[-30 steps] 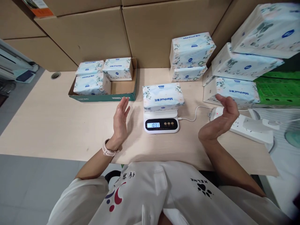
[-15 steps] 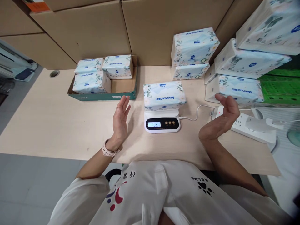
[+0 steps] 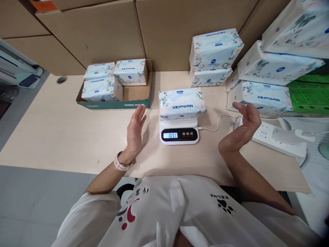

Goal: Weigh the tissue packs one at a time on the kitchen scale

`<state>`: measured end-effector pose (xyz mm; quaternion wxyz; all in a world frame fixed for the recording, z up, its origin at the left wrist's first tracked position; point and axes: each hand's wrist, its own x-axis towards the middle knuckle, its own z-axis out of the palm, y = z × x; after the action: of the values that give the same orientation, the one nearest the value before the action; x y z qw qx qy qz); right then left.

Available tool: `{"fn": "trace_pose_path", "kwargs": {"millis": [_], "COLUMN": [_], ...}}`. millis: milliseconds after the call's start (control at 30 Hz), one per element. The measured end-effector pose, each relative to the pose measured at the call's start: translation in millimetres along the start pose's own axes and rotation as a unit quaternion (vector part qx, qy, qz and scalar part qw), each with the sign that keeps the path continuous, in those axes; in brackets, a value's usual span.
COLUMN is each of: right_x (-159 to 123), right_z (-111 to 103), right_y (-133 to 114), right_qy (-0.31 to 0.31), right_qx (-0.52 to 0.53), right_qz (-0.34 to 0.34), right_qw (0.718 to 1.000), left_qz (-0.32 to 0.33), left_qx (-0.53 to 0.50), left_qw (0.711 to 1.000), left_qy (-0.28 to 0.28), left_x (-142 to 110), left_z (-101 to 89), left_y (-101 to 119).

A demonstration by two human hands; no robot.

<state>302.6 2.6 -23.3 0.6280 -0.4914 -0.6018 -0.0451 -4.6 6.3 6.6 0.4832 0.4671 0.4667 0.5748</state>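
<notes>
A tissue pack [image 3: 182, 104] with a blue floral print rests on a white digital scale [image 3: 179, 124], whose lit display reads 103.1. To the left of the scale, my left hand [image 3: 135, 132] is open on its edge, holding nothing, its fingertips just in front of a green-sided cardboard tray [image 3: 113, 105]. Three tissue packs [image 3: 101, 90] sit in that tray, with bare cardboard at its front right. On the other side of the scale, my right hand [image 3: 241, 130] is open with fingers bent and parted, empty, beside a white power strip [image 3: 280, 139].
Two stacked tissue packs [image 3: 216, 49] stand behind the scale. A taller pile of tissue packs [image 3: 279, 68] rises at the right, next to a green plastic crate [image 3: 311, 96]. Cardboard boxes [image 3: 102, 31] line the back. A white cable [image 3: 218, 124] runs from the scale to the right.
Both hands keep nearly the same pose beside the scale. The display stays at 103.1. Only the camera's view has shifted slightly.
</notes>
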Motion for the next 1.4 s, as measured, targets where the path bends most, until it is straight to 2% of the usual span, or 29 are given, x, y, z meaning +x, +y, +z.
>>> {"fn": "trace_pose_path", "kwargs": {"millis": [133,300,700,867,1067,1233,1400], "right_x": [0,0,-1,-3,1,1,6], "right_z": [1,-2,-2,-4,-2,0,2], "right_y": [5,17,11,3,-10,-10,-13], "right_qy": [0.009,-0.005,-0.026,-0.095,-0.187,-0.216,-0.229], "right_qx": [0.023,0.039,0.034,-0.003,-0.055,-0.036,-0.025], "right_qz": [-0.011,-0.064,-0.035,0.019,0.074,0.077,0.107], "right_qw": [1.0,0.997,0.998,0.995,0.978,0.973,0.967], "left_qz": [0.0,0.006,0.006,-0.001,-0.006,-0.009,-0.027], "left_qx": [-0.003,-0.002,0.007,0.017,0.019,0.008,0.005], "left_qw": [1.0,1.0,1.0,1.0,0.998,0.998,0.997], "left_qy": [0.001,-0.01,-0.009,-0.023,-0.051,-0.061,-0.074], "left_x": [1,1,1,0,-1,-2,1], "left_z": [-2.1,-5.0,-3.9,-3.5,-1.9,0.0,3.7], "left_y": [-2,-5,-3,-2,-1,-6,-7]}}
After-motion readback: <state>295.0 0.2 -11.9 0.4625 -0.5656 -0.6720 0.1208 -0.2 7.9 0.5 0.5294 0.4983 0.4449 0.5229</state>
